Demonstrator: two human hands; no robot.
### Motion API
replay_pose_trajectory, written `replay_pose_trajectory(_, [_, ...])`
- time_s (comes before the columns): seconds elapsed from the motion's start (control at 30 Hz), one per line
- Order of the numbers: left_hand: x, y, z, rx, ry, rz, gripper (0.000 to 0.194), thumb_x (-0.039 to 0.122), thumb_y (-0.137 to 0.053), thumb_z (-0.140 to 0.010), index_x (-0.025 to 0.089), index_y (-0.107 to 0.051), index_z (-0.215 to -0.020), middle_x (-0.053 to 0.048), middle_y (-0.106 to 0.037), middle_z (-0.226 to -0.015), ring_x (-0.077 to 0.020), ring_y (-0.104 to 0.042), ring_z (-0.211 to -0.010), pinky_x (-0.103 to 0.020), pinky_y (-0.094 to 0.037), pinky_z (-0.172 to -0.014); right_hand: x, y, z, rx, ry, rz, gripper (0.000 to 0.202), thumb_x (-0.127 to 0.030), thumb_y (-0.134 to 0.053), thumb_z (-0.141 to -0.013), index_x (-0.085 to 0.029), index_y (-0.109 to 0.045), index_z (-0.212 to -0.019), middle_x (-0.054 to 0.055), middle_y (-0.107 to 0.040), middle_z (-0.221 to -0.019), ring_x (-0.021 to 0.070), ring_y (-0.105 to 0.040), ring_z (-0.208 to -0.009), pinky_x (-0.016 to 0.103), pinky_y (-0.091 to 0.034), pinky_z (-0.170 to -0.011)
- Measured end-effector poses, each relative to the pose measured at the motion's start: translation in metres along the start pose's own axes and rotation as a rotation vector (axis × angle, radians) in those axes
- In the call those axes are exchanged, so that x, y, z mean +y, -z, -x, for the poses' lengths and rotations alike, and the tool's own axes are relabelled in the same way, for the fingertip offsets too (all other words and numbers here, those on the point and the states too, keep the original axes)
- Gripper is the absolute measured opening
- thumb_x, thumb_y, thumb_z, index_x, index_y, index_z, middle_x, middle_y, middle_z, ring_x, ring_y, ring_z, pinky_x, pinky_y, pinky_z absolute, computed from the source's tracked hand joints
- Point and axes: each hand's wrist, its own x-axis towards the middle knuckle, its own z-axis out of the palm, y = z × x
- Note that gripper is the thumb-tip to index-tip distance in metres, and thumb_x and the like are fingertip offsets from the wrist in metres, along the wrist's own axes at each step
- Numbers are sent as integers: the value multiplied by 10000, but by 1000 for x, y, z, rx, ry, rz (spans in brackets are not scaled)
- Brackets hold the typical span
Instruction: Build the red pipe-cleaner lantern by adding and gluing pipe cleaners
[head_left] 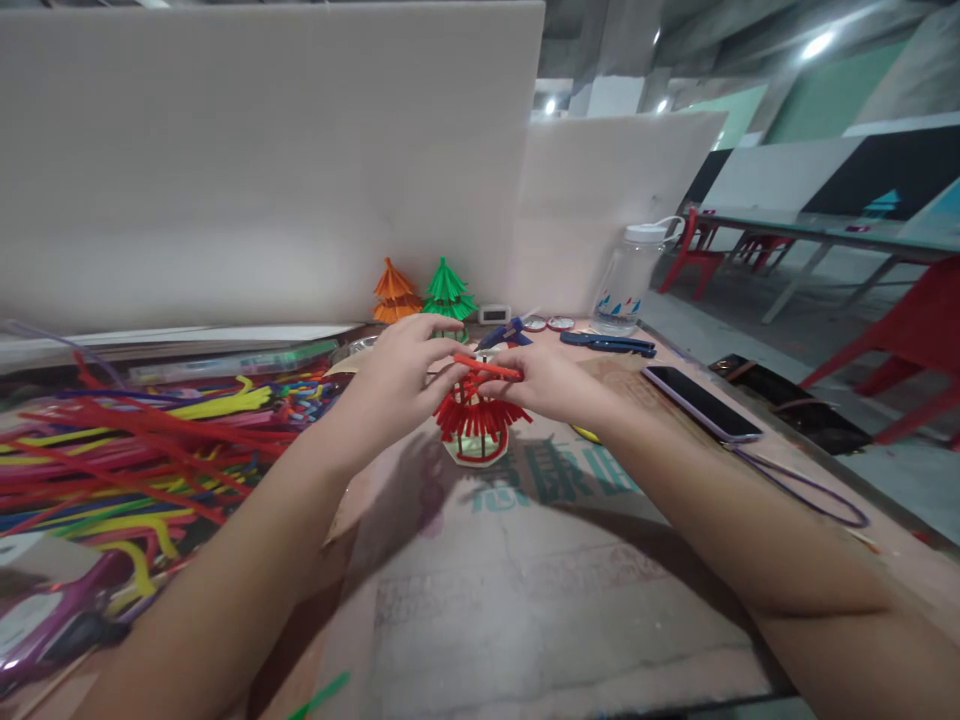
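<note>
My left hand (pixel 409 372) and my right hand (pixel 555 380) meet over a small red pagoda-like model (pixel 482 418) with a fringed roof on a pale base. Between them runs a short red pipe cleaner (pixel 486 368), lying across the top of the model. Fingers of the left hand pinch its left end, and the right hand's fingers close on its right end. Whether the strip is fixed to the model I cannot tell. Fingers hide part of the model's top. Behind it, a blue glue gun (pixel 511 333) lies on the table.
Loose coloured pipe cleaners (pixel 150 430) cover the left side. Orange (pixel 394 290) and green (pixel 445 288) fringed models stand at the back by a white panel (pixel 262 160). To the right are a water bottle (pixel 626 280), a blue-handled tool (pixel 607 344) and a phone (pixel 701 402).
</note>
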Motion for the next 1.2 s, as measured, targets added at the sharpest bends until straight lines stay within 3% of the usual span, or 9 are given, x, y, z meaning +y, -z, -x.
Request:
replay_pose_trajectory(0.27, [4,-7,1,4,-26,-34,203,215,-590,-953,147,-755,-1051,-158,-663,-1256,-317,-608,-1186,-515,-481,-1010,-1,1,-2,-50,-81,-101,164,-192,-630,-891,-174,-793,-896,10,-742,-780,133,-633,-689,220,-427,-612])
replay_pose_trajectory(0.43, [7,-9,0,7,-41,-35,179,212,-619,-942,131,-749,-1034,-153,-674,-1215,-310,-617,-1150,-495,-487,-992,-1,1,-2,-47,-59,-42,143,-207,-659,-874,-164,-793,-849,5,-715,-724,126,-597,-650,233,-404,-616])
replay_pose_trajectory(0.87, [7,-12,-1,-13,-28,-63,185,244,-599,-959,134,-740,-1002,-132,-687,-1167,-287,-622,-1108,-464,-488,-976,0,1,-3,-46,-69,-4,127,-197,-675,-873,-152,-785,-829,-18,-653,-653,106,-538,-593,231,-366,-604])
replay_pose_trajectory(1.2, [8,-11,-2,-21,-42,-88,181,259,-592,-967,156,-736,-1002,-117,-692,-1158,-277,-619,-1098,-456,-484,-968,-1,1,-3,-42,-65,16,139,-227,-675,-880,-161,-796,-865,4,-692,-708,121,-559,-643,236,-363,-587])
